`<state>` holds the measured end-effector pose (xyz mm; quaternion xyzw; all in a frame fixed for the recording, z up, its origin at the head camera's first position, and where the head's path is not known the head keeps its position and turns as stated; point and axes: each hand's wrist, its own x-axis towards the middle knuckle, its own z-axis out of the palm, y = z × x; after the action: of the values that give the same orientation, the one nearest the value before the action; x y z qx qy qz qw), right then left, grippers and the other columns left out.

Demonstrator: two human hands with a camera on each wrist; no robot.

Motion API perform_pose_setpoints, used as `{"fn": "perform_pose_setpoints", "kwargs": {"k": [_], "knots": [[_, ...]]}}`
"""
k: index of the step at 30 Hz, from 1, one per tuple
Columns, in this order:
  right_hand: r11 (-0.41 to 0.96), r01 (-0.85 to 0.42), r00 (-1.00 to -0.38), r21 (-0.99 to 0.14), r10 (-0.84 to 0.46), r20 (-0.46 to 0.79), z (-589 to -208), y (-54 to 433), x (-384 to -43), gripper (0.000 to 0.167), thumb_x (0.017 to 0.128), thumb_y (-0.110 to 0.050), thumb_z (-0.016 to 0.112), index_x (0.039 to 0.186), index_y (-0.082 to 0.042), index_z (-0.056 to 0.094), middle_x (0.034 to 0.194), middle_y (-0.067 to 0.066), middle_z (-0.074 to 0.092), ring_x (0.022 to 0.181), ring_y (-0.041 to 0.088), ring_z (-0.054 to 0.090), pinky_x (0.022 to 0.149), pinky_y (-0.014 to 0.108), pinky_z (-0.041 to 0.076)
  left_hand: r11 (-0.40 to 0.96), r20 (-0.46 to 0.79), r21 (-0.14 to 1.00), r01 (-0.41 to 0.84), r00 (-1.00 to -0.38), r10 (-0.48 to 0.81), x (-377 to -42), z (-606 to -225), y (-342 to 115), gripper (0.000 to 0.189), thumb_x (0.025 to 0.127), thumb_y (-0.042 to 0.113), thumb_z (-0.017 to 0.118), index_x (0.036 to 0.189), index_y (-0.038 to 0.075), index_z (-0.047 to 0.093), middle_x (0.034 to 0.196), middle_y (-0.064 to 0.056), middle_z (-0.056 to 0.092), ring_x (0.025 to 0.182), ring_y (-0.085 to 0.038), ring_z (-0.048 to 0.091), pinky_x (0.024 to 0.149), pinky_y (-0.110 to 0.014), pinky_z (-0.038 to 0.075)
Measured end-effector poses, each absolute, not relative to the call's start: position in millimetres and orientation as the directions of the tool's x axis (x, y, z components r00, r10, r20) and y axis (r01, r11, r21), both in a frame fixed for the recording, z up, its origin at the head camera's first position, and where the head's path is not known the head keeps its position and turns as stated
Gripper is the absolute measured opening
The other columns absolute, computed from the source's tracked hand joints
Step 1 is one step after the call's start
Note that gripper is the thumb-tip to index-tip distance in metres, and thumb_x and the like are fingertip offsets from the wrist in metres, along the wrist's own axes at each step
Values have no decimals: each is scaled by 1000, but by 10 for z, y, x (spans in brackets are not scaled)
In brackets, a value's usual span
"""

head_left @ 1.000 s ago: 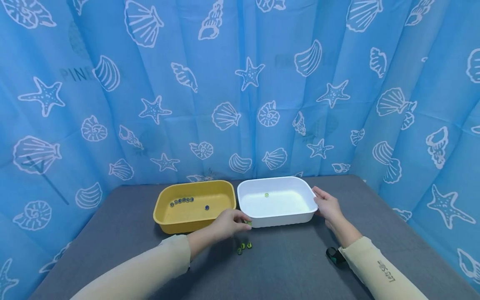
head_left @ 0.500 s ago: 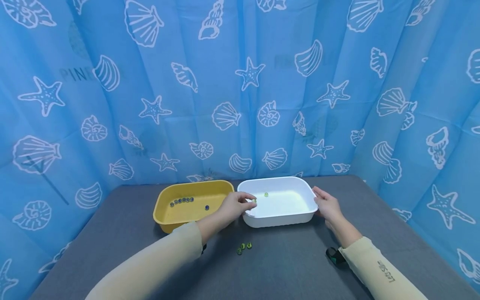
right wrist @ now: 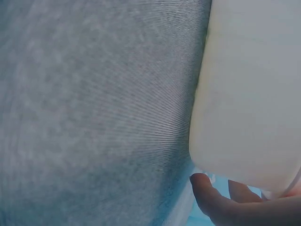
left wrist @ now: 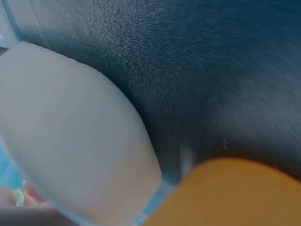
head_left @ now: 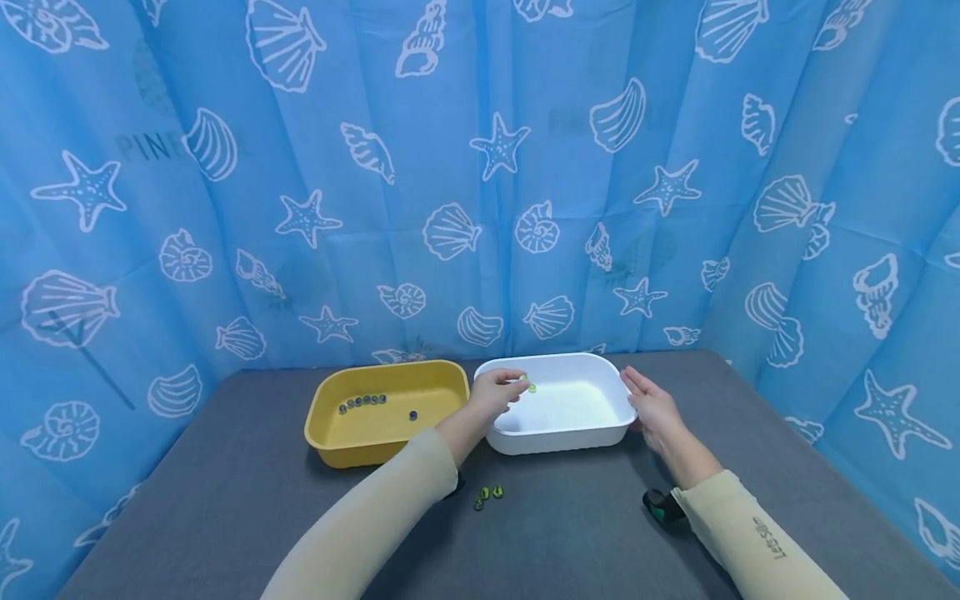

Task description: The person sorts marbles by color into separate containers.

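Note:
My left hand (head_left: pixel 495 396) reaches over the left rim of the white plastic tub (head_left: pixel 562 442). Between thumb and fingertips it pinches a yellow-green glass marble (left wrist: pixel 19 196), held above the tub floor. A second yellow-green marble (head_left: pixel 532 388) lies inside the tub, just below the pinched one in the head view. My right hand (head_left: pixel 654 410) grips the tub's right end at the rim. In the right wrist view its fingers (right wrist: pixel 207 192) bend around the outside of the white wall. Several more green marbles (head_left: pixel 485 493) lie together on the grey cloth in front of the tubs.
A yellow tub (head_left: pixel 352 454) stands just left of the white one. Several dark blue marbles (head_left: pixel 367 400) form a row in it, with another blue marble (head_left: pixel 413 415) apart from them. A blue seashell-print curtain (head_left: pixel 480 275) hangs behind the grey cloth-covered table (head_left: pixel 570 533).
My left hand has lifted a green marble from in front of the tubs, over the white tub's rim and further in to the right. The right hand has kept its place.

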<state>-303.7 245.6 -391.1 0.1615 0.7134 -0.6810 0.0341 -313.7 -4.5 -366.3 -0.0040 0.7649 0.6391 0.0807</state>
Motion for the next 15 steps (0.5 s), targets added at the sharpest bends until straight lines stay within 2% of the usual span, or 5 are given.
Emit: {"fn": "perform_pose_setpoints", "kwargs": {"k": [5, 9, 12, 15], "knots": [[-17, 285, -942, -958, 181, -283, -3890, 2460, -3031, 52, 107, -7, 25, 156, -17, 14, 159, 2, 17, 146, 25, 17, 111, 53, 29, 138, -230, 964, -227, -973, 5, -3279, -3749, 89, 23, 94, 19, 66, 114, 8, 69, 112, -6, 64, 103, -25, 61, 98, -45, 46], [-27, 281, -944, -959, 170, -282, -3886, 2478, -3024, 52, 107, -7, 25, 156, -17, 14, 159, 2, 16, 146, 25, 17, 111, 54, 28, 143, -249, 957, -251, -968, -36, -3388, -3839, 165, 21, 94, 18, 66, 112, 7, 69, 117, -8, 62, 108, -27, 58, 99, -45, 44], [-36, 275, -949, -961, 153, -277, -3889, 2500, -3022, 52, 107, -7, 26, 156, -16, 14, 159, 3, 16, 146, 26, 16, 111, 56, 27, 181, -238, 953, -244, -970, -52, -3461, -3932, 203, 19, 92, 15, 68, 109, 5, 69, 112, -9, 63, 105, -26, 57, 96, -42, 46], [-43, 266, -954, -963, 131, -270, -3904, 2515, -3023, 52, 107, -6, 28, 156, -15, 14, 159, 4, 16, 146, 27, 16, 110, 59, 26, 236, -254, 936, -261, -965, -61, -3507, -4002, 218, 18, 90, 14, 70, 105, 4, 70, 101, -8, 64, 95, -22, 57, 89, -38, 49]]}}
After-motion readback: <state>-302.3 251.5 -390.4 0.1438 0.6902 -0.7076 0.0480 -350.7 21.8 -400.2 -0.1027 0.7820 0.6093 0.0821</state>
